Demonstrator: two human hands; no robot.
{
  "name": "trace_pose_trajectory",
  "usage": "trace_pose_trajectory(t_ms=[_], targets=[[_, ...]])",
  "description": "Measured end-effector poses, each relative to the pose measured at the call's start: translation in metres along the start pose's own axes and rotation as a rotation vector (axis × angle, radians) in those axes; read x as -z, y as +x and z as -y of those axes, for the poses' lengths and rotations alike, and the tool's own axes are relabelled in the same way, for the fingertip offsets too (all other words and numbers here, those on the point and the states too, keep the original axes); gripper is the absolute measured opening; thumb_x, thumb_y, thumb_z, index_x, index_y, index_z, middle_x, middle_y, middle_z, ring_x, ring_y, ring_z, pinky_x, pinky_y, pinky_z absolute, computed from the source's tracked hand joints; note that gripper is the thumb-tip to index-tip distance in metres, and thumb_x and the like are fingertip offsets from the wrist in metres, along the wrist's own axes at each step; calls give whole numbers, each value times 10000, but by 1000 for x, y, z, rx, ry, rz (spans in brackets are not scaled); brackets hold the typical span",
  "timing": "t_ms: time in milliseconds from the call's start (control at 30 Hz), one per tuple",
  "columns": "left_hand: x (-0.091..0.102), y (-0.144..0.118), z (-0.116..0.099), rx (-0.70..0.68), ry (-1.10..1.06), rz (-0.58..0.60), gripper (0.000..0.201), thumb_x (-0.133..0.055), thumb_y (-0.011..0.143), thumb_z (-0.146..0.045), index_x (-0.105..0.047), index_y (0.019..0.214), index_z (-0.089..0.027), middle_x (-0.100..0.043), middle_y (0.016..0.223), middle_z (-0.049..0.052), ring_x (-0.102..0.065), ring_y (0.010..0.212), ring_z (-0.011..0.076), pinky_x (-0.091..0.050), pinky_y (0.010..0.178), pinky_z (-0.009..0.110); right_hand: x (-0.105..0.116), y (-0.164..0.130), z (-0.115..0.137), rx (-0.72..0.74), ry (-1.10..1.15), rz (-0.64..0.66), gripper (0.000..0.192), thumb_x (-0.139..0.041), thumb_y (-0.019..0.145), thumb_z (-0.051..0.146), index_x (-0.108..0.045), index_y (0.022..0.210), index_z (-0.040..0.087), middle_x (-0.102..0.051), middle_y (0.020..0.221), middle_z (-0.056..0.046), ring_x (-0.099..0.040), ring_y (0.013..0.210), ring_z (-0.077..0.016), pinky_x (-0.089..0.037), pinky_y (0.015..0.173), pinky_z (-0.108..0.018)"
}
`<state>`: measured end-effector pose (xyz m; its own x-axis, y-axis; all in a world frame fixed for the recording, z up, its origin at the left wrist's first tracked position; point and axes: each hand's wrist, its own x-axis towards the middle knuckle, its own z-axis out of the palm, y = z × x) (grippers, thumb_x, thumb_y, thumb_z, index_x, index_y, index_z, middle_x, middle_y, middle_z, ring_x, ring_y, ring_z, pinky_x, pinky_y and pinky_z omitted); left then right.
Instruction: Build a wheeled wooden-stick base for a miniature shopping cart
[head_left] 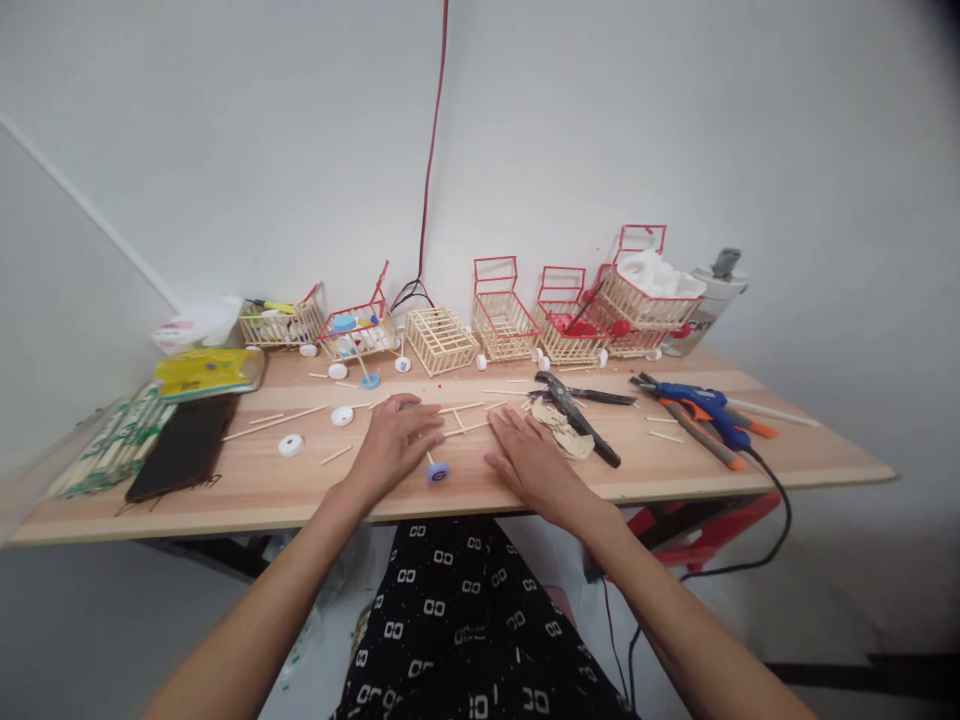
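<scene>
A small frame of thin wooden sticks lies on the table in front of me, with a blue bottle-cap wheel on a stick at its near left side. My left hand curls its fingers over the left end of this frame, hiding part of it and most of a second cap. Flat on the table at the frame's right end rests my right hand, fingers stretched out and their tips touching the sticks. Beside those fingers are beige scraps and black-handled pliers.
Stick-built miniature carts line the wall, and a wooden stick cage stands among them. A blue glue gun and orange-grey pliers lie right. Left are white caps, a phone, stick packs and a yellow packet.
</scene>
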<state>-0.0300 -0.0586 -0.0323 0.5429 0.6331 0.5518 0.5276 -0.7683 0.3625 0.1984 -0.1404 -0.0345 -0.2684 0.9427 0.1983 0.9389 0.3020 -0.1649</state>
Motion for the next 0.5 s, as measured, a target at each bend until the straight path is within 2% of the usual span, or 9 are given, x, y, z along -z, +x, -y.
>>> trace_pose_trajectory(t_ms=[200, 333, 433, 500], targets=[[-2, 0, 0, 65, -23, -12, 251, -688, 794, -312, -698, 1037, -250, -690, 1098, 61, -536, 1104, 274, -422, 954, 502, -3, -1, -1, 24, -9, -11, 508, -366, 961, 358, -434, 1388, 90, -428, 1446, -152, -267, 1402, -278, -203, 1135, -488], [2, -1, 0, 81, -26, -32, 284, -588, 870, -286, -653, 1143, -246, -659, 1159, 70, -531, 1140, 253, -420, 973, 487, -5, -1, -2, 16, -2, -34, 506, -364, 960, 374, -444, 1386, 113, -434, 1445, -135, -257, 1404, -287, -221, 1122, -494], [9, -1, 2, 61, -78, -102, 308, -481, 920, -222, -616, 1196, -250, -641, 1215, 56, -526, 1166, 224, -415, 997, 468, -4, 0, -2, 1, -3, -30, 506, -359, 959, 379, -450, 1385, 121, -427, 1450, -131, -257, 1401, -303, -239, 1109, -504], [13, -4, 4, 70, -107, -160, 309, -475, 918, -200, -616, 1190, -241, -645, 1215, 47, -544, 1150, 208, -410, 1011, 447, -4, 0, -2, -3, -11, -27, 512, -358, 959, 379, -453, 1383, 109, -407, 1463, -139, -254, 1400, -313, -242, 1106, -510]])
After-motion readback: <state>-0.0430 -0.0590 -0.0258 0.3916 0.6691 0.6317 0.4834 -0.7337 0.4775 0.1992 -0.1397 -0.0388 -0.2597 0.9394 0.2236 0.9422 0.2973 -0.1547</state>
